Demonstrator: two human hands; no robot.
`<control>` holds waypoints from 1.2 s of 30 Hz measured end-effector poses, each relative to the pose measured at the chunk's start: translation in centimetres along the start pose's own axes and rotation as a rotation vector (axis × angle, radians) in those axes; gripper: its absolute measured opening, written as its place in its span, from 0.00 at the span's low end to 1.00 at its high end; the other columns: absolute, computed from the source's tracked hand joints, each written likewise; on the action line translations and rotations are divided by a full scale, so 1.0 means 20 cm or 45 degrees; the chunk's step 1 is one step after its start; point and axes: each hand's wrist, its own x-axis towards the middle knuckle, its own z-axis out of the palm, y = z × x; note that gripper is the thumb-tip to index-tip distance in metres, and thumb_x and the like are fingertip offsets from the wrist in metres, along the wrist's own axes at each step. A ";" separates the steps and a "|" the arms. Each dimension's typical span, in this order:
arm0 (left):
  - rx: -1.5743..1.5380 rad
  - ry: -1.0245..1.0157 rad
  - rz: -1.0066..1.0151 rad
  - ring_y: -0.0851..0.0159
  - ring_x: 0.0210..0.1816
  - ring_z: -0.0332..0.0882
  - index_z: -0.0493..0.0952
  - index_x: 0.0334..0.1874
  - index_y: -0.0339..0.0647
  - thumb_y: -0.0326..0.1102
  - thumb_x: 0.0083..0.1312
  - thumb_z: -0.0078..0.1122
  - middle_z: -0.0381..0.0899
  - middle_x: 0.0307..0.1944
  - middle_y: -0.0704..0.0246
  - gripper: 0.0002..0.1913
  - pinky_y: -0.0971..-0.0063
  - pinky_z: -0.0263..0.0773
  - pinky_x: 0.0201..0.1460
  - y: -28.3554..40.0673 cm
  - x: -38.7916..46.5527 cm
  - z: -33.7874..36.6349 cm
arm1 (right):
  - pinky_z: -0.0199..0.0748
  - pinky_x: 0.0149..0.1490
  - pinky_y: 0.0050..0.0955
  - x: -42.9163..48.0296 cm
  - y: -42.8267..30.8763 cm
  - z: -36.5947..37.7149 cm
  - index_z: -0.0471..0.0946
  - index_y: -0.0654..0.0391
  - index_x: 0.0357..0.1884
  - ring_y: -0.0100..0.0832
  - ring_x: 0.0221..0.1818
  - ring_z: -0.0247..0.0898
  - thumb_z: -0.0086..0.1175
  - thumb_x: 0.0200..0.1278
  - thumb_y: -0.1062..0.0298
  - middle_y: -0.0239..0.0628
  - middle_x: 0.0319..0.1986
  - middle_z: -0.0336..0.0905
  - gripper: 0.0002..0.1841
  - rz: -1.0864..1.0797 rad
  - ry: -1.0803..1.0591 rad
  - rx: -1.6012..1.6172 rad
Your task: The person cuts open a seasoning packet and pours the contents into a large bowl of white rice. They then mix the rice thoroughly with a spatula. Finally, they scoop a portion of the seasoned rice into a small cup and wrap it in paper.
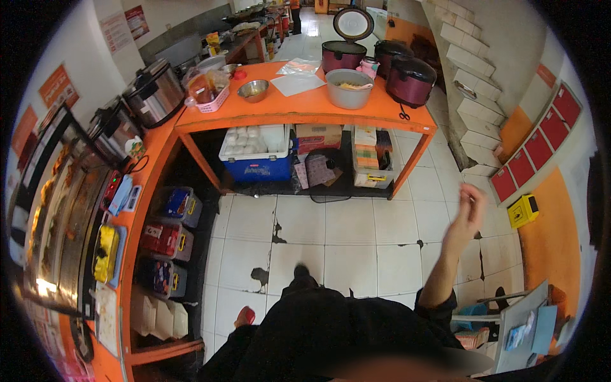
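My left hand (244, 317) hangs low beside my dark clothing, with its fingers around a small red object (250, 315) that is mostly hidden. Out to the right, my right hand (470, 210) is lifted over the tiled floor. It is slightly blurred, with loosely bent fingers, and nothing shows in it. Ahead stands an orange table (305, 107). On it are a grey pot (350, 95) with food inside, a steel bowl (253, 90), white sheets (297, 85) and a pink basket (214, 101) with bagged goods.
Purple rice cookers (411, 81) and black scissors (404, 112) are at the table's right end. A blue cooler (258, 164) and a plastic bin (372, 162) sit underneath. Left, a heated display case (62, 229) lines the counter. Tiled stairs (470, 100) rise at right; a person (295, 16) stands far back.
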 end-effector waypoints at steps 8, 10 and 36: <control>0.110 -0.553 0.032 0.60 0.45 0.75 0.74 0.46 0.31 0.42 0.59 0.51 0.76 0.45 0.57 0.20 0.64 0.68 0.52 0.60 0.70 0.84 | 0.65 0.42 0.32 0.39 0.63 1.16 0.74 0.60 0.37 0.37 0.37 0.67 0.50 0.54 0.74 0.41 0.30 0.71 0.08 -0.097 -0.457 -0.209; 0.074 -0.947 0.270 0.59 0.49 0.74 0.73 0.49 0.31 0.41 0.62 0.47 0.75 0.48 0.56 0.20 0.61 0.67 0.56 0.86 0.93 1.18 | 0.65 0.43 0.34 0.53 0.80 1.40 0.73 0.60 0.38 0.41 0.38 0.67 0.51 0.53 0.72 0.42 0.31 0.71 0.09 -0.077 -0.576 -0.312; -0.132 -1.120 1.154 0.58 0.57 0.61 0.41 0.64 0.38 0.31 0.42 0.73 0.54 0.55 0.57 0.53 0.65 0.60 0.60 2.80 0.25 4.74 | 0.75 0.26 0.36 1.30 2.11 2.89 0.75 0.59 0.37 0.39 0.24 0.78 0.47 0.53 0.68 0.43 0.26 0.79 0.11 -0.432 -2.068 -1.412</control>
